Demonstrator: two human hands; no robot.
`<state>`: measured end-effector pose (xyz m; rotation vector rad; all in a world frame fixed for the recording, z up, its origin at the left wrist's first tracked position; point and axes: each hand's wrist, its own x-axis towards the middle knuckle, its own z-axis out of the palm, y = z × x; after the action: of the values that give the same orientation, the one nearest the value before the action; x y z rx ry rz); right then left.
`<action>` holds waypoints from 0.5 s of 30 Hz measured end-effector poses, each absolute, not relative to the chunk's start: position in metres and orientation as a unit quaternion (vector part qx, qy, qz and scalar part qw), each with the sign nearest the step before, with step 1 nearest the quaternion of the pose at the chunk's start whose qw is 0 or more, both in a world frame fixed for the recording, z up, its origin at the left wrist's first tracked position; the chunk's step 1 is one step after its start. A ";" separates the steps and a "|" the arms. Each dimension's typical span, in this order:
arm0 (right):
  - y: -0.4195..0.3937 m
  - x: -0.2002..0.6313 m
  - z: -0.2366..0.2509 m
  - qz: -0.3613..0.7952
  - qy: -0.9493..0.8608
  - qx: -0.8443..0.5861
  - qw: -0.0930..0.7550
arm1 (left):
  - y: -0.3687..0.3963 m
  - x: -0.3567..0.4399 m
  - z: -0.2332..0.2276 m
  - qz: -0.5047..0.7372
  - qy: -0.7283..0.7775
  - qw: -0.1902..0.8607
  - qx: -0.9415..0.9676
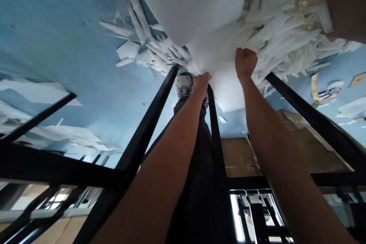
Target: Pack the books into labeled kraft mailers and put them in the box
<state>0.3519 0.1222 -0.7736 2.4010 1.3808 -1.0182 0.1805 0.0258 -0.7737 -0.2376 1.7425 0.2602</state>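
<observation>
In the head view, a white sheet [214, 47] that looks like packing foam stretches in front of me, above the blue floor. My left hand [201, 81] is closed on its near left edge, close to my shoe. My right hand [246, 63] is a closed fist at the sheet's right side, and fingers curled under hide what they grip. Between the hands, a flap of the same white material [231, 91] hangs down. Beyond them a large smooth white panel [197, 0] rises toward the top of the view.
Long white scraps [291, 42] are heaped at right, with a smaller heap [160, 51] at left. Black metal bars [156, 120] run on both sides of my arms and between them. Cardboard [238, 154] stands at lower right. My grey shoe [183, 85] is beside one bar.
</observation>
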 end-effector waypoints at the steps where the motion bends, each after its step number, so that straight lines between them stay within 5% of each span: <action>1: 0.124 0.351 -0.773 -0.350 0.464 0.810 0.082 | 0.030 0.179 -0.769 0.108 0.771 0.620 -0.094; 15: 0.141 0.333 -0.757 -0.350 0.439 0.826 0.053 | 0.051 0.158 -0.736 0.152 0.736 0.642 -0.153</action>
<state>0.3326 0.1409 -0.7574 2.5095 1.3346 -1.0630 0.1576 0.0511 -0.7357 -0.3490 1.6775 0.3471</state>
